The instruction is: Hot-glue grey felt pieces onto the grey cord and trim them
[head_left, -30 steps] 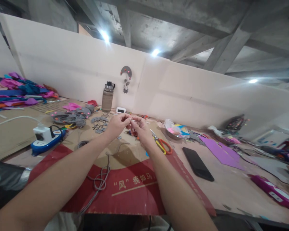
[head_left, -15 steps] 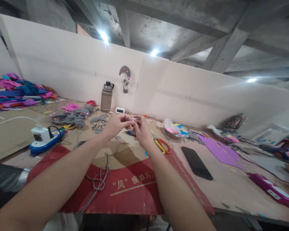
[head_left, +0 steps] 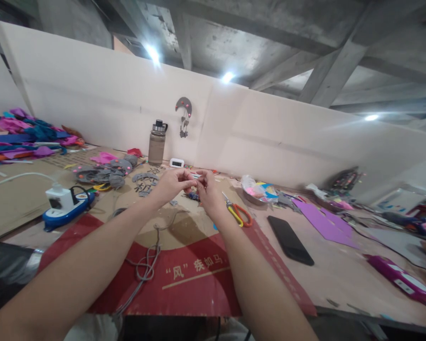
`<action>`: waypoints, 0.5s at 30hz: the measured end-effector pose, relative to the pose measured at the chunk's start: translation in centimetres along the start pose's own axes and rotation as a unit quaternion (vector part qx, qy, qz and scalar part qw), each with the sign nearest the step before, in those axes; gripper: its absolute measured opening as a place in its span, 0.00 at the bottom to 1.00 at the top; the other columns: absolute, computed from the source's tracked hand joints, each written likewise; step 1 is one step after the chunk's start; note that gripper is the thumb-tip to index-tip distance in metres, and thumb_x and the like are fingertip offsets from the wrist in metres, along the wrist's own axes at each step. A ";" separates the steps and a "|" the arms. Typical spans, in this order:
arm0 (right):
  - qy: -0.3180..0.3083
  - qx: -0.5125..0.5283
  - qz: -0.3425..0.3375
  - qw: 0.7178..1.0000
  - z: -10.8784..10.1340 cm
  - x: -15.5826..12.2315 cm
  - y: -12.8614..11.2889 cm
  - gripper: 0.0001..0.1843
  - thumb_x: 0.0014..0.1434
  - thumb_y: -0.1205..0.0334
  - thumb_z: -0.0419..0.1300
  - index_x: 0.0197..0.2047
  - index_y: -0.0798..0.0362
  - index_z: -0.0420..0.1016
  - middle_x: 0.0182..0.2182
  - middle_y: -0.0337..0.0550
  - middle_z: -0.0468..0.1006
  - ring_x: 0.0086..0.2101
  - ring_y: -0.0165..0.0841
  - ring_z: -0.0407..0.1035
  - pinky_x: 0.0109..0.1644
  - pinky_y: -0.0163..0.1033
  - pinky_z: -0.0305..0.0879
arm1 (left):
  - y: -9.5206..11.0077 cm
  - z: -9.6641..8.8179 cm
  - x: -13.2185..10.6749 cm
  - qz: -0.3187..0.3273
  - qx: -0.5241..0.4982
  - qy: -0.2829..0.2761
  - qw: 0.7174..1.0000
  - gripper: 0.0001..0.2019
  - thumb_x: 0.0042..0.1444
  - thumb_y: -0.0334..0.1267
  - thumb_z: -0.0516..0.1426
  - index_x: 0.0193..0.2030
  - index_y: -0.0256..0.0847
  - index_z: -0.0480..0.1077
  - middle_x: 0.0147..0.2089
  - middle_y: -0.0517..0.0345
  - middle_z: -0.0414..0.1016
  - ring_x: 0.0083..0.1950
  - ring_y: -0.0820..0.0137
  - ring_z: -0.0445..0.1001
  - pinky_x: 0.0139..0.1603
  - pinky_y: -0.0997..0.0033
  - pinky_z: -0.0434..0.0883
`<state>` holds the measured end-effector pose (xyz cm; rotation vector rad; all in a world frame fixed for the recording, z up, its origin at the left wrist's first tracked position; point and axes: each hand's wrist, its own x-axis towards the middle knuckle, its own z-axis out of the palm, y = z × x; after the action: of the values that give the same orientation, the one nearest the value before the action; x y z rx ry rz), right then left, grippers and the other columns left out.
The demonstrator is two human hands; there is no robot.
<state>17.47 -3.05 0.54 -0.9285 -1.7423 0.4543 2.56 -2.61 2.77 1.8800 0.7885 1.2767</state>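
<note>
Two hands meet above the red-printed cardboard [head_left: 199, 227]: left hand [head_left: 171, 183] and right hand [head_left: 208, 190] both pinch a tiny pale piece [head_left: 196, 176] between closed fingertips. It looks featherlight and thin, likely to slip, so fingertip holds at its ends seem best

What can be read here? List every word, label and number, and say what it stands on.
"风"疾如马: white print on the red sheet; the rest is hidden.
Label on the purple case: too blurred to read.
Display of the small white device: too small to read.
</note>
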 end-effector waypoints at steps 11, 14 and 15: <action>-0.013 0.095 0.061 0.994 0.5 -0.2 -0.2 0.13 0.55 0.63 0.54 0.45 0.50 0.60 0.27 0.34 0.66 0.24 0.26 0.62 0.28 0.33 0.59 | -0.5 -0.9 0.3 0.020 0.041 -0.096 0.994 0.12 0.51 0.43 0.58 0.24 0.38 0.63 0.20 0.64 0.65 0.22 0.76 0.63 0.25 0.76 0.60; -0.027 0.190 0.111 0.975 0.6 -0.1 -0.5 0.15 0.55 0.56 0.56 0.45 0.49 0.60 0.26 0.32 0.66 0.22 0.24 0.61 0.25 0.31 0.59 | -0.1 -0.7 0.0 0.021 0.000 -0.078 0.997 0.13 0.53 0.43 0.57 0.24 0.38 0.62 0.20 0.64 0.63 0.23 0.77 0.62 0.25 0.76 0.59; -0.030 0.218 0.121 0.968 0.7 -0.1 -0.6 0.16 0.54 0.54 0.57 0.44 0.49 0.60 0.26 0.31 0.67 0.22 0.24 0.62 0.25 0.31 0.59 | 0.0 -0.5 -0.1 0.018 -0.031 -0.074 0.997 0.13 0.53 0.43 0.56 0.25 0.38 0.62 0.21 0.63 0.64 0.23 0.77 0.62 0.26 0.76 0.59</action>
<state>16.62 -3.45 0.66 -0.8129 -1.4976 0.9909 2.08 -2.57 2.78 1.9214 0.6346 1.1543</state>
